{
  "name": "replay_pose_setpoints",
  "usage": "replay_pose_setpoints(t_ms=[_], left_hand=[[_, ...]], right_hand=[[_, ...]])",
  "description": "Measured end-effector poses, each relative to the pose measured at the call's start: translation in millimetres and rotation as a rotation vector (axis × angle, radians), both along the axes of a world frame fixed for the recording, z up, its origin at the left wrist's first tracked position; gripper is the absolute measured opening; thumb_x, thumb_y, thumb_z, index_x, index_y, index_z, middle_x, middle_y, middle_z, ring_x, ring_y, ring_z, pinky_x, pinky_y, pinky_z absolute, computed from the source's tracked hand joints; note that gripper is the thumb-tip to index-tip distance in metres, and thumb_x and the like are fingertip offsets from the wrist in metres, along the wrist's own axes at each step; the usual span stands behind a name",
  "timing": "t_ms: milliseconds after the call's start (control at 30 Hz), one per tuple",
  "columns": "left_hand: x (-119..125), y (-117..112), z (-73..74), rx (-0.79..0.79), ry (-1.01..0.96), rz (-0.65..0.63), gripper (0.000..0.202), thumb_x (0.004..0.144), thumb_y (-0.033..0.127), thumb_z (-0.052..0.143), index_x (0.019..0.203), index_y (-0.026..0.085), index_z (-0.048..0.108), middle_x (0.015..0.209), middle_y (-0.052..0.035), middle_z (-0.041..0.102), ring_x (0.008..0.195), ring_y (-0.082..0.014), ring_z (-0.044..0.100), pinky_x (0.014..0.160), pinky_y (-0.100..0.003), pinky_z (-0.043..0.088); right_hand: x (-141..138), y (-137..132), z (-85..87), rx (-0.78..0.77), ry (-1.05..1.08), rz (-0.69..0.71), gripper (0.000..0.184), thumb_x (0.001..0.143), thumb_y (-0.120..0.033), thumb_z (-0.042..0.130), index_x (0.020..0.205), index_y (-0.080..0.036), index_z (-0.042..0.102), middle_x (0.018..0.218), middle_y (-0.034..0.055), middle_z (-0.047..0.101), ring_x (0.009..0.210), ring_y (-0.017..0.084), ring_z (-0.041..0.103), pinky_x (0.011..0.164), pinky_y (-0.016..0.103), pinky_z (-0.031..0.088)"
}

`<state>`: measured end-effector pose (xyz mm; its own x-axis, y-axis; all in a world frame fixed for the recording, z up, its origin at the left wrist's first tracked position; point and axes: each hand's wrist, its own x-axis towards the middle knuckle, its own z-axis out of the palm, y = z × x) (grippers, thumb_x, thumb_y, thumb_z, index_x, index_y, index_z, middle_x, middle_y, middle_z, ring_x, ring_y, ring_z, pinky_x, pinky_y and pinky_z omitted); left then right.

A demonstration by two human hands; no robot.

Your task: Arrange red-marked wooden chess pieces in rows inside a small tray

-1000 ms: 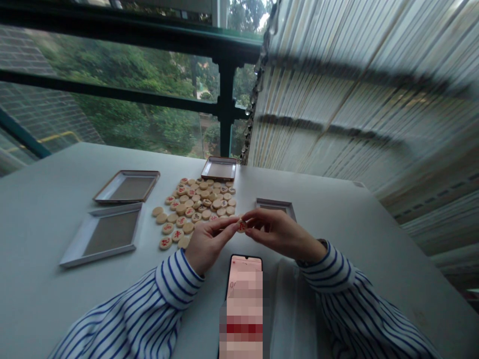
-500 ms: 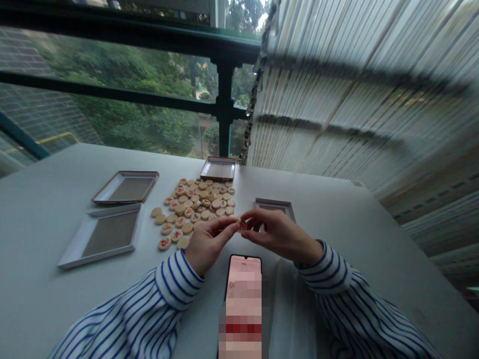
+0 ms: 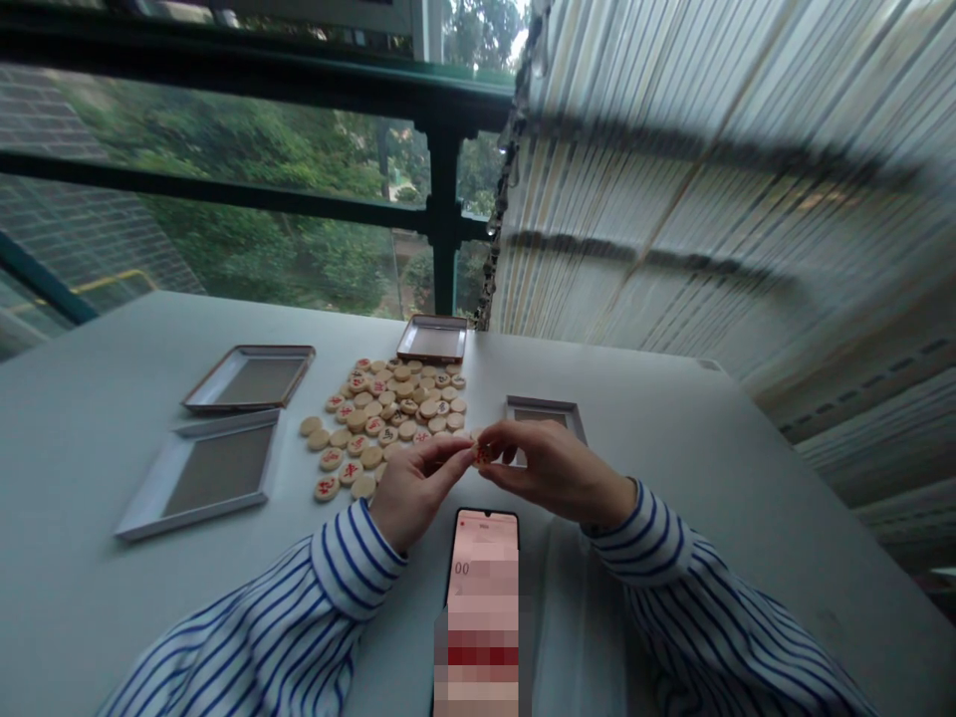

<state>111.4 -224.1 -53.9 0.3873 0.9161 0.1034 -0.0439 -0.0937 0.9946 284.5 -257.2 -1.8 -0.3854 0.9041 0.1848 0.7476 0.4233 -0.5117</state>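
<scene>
Since the round game piece (image 3: 483, 454) was small and looked like wood, it was likely light and hard, maybe a bit slick, so its rim seemed the best place to pinch. Both the left hand (image 3: 414, 488) and the right hand (image 3: 553, 472) were nearly closed, thumb and finger holding it over the surface (image 3: 694, 478), just past the top of the phone (image 3: 482, 597). It had blurry red marks.

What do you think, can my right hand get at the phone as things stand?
Probably yes. The phone lies just nearer the body than the right hand, with nothing seen across its top end. But that hand's grip is on a red-marked piece, so it would likely need freeing first.
</scene>
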Motion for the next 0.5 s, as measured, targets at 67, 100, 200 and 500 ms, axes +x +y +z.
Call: replay_pose_setpoints(t_ms=[67,100,200,500], left_hand=[[0.3,-0.1,0.6,0.002,0.023,0.016,0.024,0.071,0.029,0.064,0.088,0.012,0.067,0.086,-0.0068,0.070,0.080,-0.0162,0.064,0.076,-0.027,0.050],[0.4,-0.2,0.9,0.004,0.031,0.023,0.025,0.071,0.030,0.064,0.088,0.012,0.067,0.086,-0.0066,0.070,0.079,-0.0161,0.063,0.075,-0.027,0.050],[0.3,-0.2,1.0,0.026,0.042,0.023,0.024,0.072,0.031,0.063,0.089,0.013,0.067,0.084,-0.0056,0.070,0.077,-0.0155,0.063,0.073,-0.026,0.051],[0.0,-0.5,-4.1,0.168,0.092,-0.007,0.026,0.078,0.032,0.056,0.094,0.016,0.066,0.087,-0.0051,0.069,0.081,-0.0165,0.063,0.075,-0.028,0.051]], right_hand=[[0.2,-0.4,0.0,0.020,-0.022,-0.001,0.016,0.079,-0.030,0.054,0.091,-0.020,0.058,0.080,0.0012,0.063,0.073,0.011,0.057,0.065,0.024,0.041],[0.3,-0.6,0.0,0.030,-0.029,-0.001,0.016,0.079,-0.030,0.054,0.091,-0.020,0.058,0.081,0.0013,0.063,0.073,0.011,0.057,0.065,0.024,0.041],[0.7,-1.2,0.2,0.053,-0.044,0.006,0.016,0.080,-0.029,0.054,0.091,-0.020,0.059,0.083,0.0016,0.064,0.073,0.011,0.057,0.066,0.024,0.041],[3.2,-2.5,4.9,0.102,-0.093,0.000,0.014,0.080,-0.028,0.053,0.088,-0.019,0.059,0.082,0.0016,0.064,0.071,0.010,0.056,0.064,0.022,0.039]])
